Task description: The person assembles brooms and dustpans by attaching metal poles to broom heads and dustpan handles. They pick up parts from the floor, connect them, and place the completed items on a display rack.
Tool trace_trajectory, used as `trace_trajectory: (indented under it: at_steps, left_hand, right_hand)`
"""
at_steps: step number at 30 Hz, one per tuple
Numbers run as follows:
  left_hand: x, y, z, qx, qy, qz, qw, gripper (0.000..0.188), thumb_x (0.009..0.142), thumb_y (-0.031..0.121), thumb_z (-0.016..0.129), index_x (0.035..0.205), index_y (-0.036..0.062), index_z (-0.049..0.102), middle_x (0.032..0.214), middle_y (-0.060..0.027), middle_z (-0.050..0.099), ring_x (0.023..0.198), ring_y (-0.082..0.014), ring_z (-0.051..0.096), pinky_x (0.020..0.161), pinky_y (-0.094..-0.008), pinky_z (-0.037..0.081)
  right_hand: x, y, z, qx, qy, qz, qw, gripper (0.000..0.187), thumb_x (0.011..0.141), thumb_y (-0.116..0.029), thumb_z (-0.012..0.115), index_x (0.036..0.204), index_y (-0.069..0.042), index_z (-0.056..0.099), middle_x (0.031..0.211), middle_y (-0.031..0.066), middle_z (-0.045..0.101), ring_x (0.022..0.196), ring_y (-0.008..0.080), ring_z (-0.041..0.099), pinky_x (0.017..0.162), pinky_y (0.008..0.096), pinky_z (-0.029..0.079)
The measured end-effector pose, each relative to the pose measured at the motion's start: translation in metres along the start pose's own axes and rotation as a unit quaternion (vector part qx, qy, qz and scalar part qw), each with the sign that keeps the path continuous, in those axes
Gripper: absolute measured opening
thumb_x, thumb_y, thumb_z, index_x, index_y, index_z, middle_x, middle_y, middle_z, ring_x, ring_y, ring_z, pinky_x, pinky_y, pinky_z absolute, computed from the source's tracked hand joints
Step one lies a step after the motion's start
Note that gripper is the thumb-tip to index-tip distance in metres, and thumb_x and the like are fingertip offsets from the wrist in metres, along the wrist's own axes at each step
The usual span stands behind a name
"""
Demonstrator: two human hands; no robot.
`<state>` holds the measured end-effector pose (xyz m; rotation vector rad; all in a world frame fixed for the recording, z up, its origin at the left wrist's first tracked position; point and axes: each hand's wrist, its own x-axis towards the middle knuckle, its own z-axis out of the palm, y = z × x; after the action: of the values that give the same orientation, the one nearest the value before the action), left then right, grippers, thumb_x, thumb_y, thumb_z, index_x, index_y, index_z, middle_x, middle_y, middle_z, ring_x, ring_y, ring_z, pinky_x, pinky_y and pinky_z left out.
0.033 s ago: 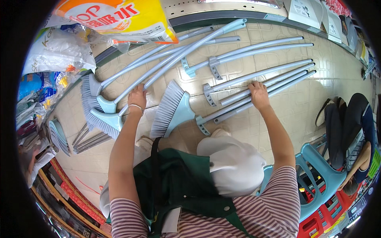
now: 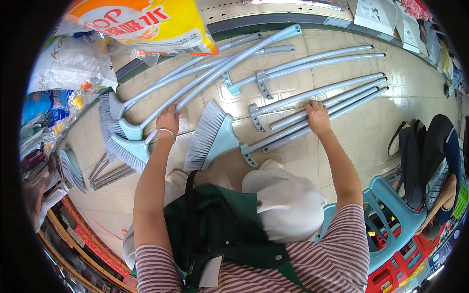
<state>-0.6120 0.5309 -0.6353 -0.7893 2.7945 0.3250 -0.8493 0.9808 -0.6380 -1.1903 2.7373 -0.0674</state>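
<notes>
My left hand (image 2: 168,120) is closed round the grey handle of a light-blue broom (image 2: 131,150), just above its bristle head. More brooms lie beside it, including one with a grey head (image 2: 116,105), their handles crossing toward the far side. My right hand (image 2: 317,117) is bent over a row of grey poles on the floor, fingers curled round a grey pole (image 2: 292,118); its fingertips are partly hidden. Between my hands lies a loose light-blue broom head (image 2: 222,139) with grey bristles. Near it are poles with toothed grey clips (image 2: 258,117) and a light-blue clip (image 2: 248,154).
Thin grey rods (image 2: 115,177) and stacked light-blue curved pieces (image 2: 72,168) lie at the left. A yellow and orange package (image 2: 146,24) hangs at the upper left. A blue plastic stool (image 2: 378,195) stands at the right, with a person (image 2: 442,195) beside it. Shelving (image 2: 273,14) edges the far side.
</notes>
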Motion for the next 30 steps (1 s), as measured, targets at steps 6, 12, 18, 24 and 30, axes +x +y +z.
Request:
trace_trajectory:
  at_steps: [6,12,18,24,30]
  left_hand:
    - [0.006,0.003,0.018,-0.023,-0.022,-0.081,0.996,0.031,0.082,0.015,0.060,0.112,0.0086,0.054,0.104,-0.0175,0.060,0.096,-0.0371,0.057,0.080,-0.0470,0.046]
    - [0.002,-0.015,0.020,-0.080,0.016,-0.014,0.997,0.037,0.079,0.009,0.063,0.114,0.0079,0.054,0.106,-0.0176,0.060,0.094,-0.0377,0.057,0.080,-0.0464,0.046]
    - [0.004,-0.009,0.008,-0.108,0.016,-0.021,0.994,0.032,0.078,0.011,0.066,0.109,0.0065,0.058,0.097,-0.0189,0.062,0.090,-0.0367,0.059,0.079,-0.0441,0.047]
    - [0.004,-0.008,0.007,-0.086,0.006,-0.028,0.996,0.032,0.079,0.013,0.065,0.109,0.0058,0.057,0.098,-0.0199,0.062,0.091,-0.0382,0.059,0.081,-0.0444,0.047]
    - [0.004,-0.009,0.006,-0.078,-0.006,-0.035,0.996,0.033,0.079,0.014,0.064,0.110,0.0050,0.057,0.100,-0.0196,0.063,0.092,-0.0373,0.059,0.082,-0.0435,0.047]
  right_hand:
    - [0.000,0.002,0.004,0.025,0.054,-0.022,0.998,0.021,0.075,-0.004,0.048,0.093,-0.007,0.058,0.097,0.0114,0.056,0.094,0.0303,0.053,0.082,0.0411,0.042]
    - [0.000,-0.007,-0.001,0.017,0.021,0.021,0.999,0.027,0.071,0.001,0.052,0.096,-0.006,0.056,0.103,0.0129,0.054,0.098,0.0315,0.052,0.083,0.0415,0.043]
    - [-0.024,-0.001,-0.013,0.050,0.089,0.047,0.994,0.032,0.070,0.004,0.053,0.101,-0.004,0.056,0.104,0.0151,0.053,0.097,0.0331,0.051,0.084,0.0407,0.043]
    - [-0.062,-0.003,-0.011,0.141,0.124,0.203,0.961,0.045,0.071,0.003,0.052,0.115,-0.002,0.048,0.117,0.0223,0.047,0.105,0.0388,0.048,0.087,0.0436,0.043]
    - [-0.064,-0.010,-0.003,0.175,0.054,0.249,0.951,0.050,0.073,0.001,0.056,0.121,-0.006,0.045,0.124,0.0206,0.041,0.109,0.0394,0.047,0.084,0.0430,0.046]
